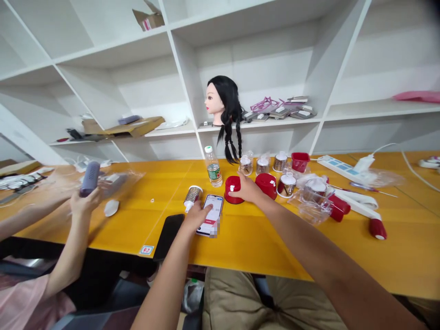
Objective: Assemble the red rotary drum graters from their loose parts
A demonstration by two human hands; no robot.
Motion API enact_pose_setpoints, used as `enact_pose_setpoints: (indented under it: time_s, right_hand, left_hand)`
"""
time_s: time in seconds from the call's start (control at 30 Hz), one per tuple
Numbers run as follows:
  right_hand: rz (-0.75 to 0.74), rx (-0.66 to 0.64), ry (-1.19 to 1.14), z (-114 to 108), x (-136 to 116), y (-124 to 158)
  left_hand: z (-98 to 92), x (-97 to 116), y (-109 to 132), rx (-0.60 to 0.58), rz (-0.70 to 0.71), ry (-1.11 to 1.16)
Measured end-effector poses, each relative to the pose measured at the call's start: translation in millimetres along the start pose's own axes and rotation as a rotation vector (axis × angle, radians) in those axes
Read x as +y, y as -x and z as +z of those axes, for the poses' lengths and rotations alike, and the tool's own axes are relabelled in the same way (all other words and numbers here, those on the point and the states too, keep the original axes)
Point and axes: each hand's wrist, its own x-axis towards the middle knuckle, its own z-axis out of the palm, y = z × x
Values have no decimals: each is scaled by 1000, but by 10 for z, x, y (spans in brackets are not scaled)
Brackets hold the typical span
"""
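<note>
Phone [212, 214] lies lit on the yellow counter [343, 256], just beside a grater drum [192, 197] — left hand [196, 218] has its grip open, one fingertip on the screen; right hand [248, 189] rests over a red cap [231, 195] — whether that grip is closed, I cannot tell.
</note>
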Motion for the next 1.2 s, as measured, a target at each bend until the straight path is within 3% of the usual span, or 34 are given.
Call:
enact_pose_setpoints:
  time_s: [0.13,0.27,0.4,0.5,0.6,0.7,0.8,0.87,1.0,1.2]
  right_hand:
    - [3,-45,-9,-49,21,-22]
    - [-39,-41,-34,-146,-53,71]
    - [-87,-24,-76,-296,-108,395]
    - [-75,-54,-113,-457,8,804]
    - [-55,-54,-159,-610,241,1257]
    - [-10,-8,-196,-690,454,1611]
    - [45,-2,-263,-673,567,1803]
    - [54,17,-343,-620,603,1870]
    - [76,77,-400,-482,669,1968]
    - [81,48,-450,-427,781,2046]
  left_hand:
    - [112,106,305,24,53,-271]
    - [261,230,553,39,119,-785]
    - [241,236,611,73,130,-886]
    - [178,170,640,95,255,-788]
    - [258,148,743,-14,491,-495]
    - [588,199,898,-242,585,-190]
    - [1051,235,1019,-478,548,-32]
    - [1315,210,1045,-564,519,51]
    - [1559,87,991,-539,498,130]
    - [1571,27,959,-527,515,204]
